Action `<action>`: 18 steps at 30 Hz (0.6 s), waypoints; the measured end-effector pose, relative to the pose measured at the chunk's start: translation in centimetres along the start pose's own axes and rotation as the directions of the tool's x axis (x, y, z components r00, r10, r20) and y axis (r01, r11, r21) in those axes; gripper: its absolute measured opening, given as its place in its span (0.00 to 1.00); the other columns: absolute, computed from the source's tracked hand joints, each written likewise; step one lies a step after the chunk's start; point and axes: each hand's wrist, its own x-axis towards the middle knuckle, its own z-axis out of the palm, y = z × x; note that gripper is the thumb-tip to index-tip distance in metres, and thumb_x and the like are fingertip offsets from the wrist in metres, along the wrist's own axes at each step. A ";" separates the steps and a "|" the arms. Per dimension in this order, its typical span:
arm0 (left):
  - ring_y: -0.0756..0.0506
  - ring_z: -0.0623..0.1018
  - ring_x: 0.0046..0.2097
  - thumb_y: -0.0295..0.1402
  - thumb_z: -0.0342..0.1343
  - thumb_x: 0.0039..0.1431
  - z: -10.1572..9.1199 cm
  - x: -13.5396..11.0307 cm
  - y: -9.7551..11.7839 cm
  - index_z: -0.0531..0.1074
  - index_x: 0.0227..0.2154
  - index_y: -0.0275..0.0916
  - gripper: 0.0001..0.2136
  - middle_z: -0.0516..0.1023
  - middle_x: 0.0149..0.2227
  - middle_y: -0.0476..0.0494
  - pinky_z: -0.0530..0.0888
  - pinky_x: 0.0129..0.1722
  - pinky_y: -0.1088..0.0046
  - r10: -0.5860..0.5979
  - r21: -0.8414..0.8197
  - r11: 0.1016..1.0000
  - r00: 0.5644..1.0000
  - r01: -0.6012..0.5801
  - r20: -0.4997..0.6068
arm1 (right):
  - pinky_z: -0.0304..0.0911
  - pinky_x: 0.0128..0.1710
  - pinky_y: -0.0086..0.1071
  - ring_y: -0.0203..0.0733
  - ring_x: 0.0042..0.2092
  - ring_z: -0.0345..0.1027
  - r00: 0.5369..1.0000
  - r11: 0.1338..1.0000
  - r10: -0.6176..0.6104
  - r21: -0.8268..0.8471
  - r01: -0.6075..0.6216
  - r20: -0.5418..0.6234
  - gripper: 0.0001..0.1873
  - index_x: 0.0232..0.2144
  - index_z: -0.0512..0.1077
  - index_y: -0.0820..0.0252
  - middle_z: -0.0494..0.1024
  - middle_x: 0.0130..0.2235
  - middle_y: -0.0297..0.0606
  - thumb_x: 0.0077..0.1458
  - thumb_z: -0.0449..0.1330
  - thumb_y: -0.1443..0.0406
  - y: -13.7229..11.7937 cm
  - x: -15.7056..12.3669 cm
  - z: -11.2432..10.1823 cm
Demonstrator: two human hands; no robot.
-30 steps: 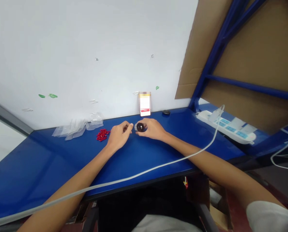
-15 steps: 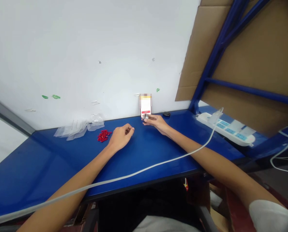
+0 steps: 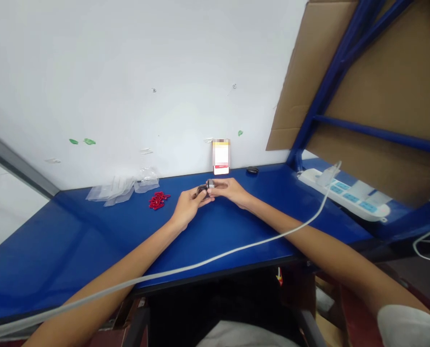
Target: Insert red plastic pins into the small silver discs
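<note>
My left hand [image 3: 186,207] is closed round a dark, rounded piece [image 3: 201,190] with a shiny rim. From the right, my right hand [image 3: 232,191] pinches a small silver-and-black object [image 3: 211,185] between thumb and fingers. The two pieces meet or nearly meet above the blue table; I cannot tell whether they are joined. Fingers hide much of both. Just behind my hands a phone [image 3: 221,156] with a lit screen leans upright on the white wall. A small heap of red, slender pieces [image 3: 158,200] lies left of my left hand.
Clear plastic bags [image 3: 115,189] lie along the wall at the left. A black oval object [image 3: 252,170] rests behind my right hand. On the right is a white power strip [image 3: 345,193]; its white cable [image 3: 232,251] runs across the view over my forearms. A blue frame [image 3: 330,86] stands at right.
My left hand has moved right and up to meet my right hand, and a dark rounded piece now shows in it. My right hand has come slightly left and down, away from the phone.
</note>
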 end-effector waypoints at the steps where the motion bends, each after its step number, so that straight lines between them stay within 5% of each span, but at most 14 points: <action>1: 0.37 0.87 0.51 0.42 0.67 0.67 -0.1 0.0 -0.1 0.82 0.55 0.35 0.20 0.86 0.54 0.36 0.77 0.67 0.50 -0.017 -0.008 1.000 1.000 0.017 -0.006 | 0.78 0.53 0.40 0.46 0.44 0.82 0.999 0.995 -0.032 -0.094 0.033 0.017 0.27 0.51 0.84 0.60 0.87 0.43 0.39 0.51 0.79 0.54 0.1 0.0 0.1; 8: 0.36 0.84 0.58 0.35 0.61 0.69 -0.4 0.2 0.3 0.84 0.49 0.34 0.13 0.87 0.54 0.32 0.73 0.69 0.51 -0.149 -0.183 0.971 0.988 0.152 0.034 | 0.75 0.51 0.39 0.47 0.47 0.80 0.961 0.820 -0.250 -0.502 0.276 0.120 0.25 0.55 0.82 0.57 0.83 0.47 0.39 0.57 0.74 0.57 0.5 0.1 0.0; 18: 0.37 0.83 0.58 0.40 0.65 0.69 -0.6 0.1 0.2 0.82 0.55 0.34 0.18 0.86 0.55 0.32 0.72 0.69 0.53 -0.134 -0.200 0.967 0.984 0.155 0.118 | 0.69 0.50 0.36 0.48 0.48 0.77 0.922 0.544 -0.332 -0.758 0.360 0.200 0.21 0.56 0.80 0.53 0.81 0.50 0.41 0.63 0.72 0.56 -1.4 -1.3 0.2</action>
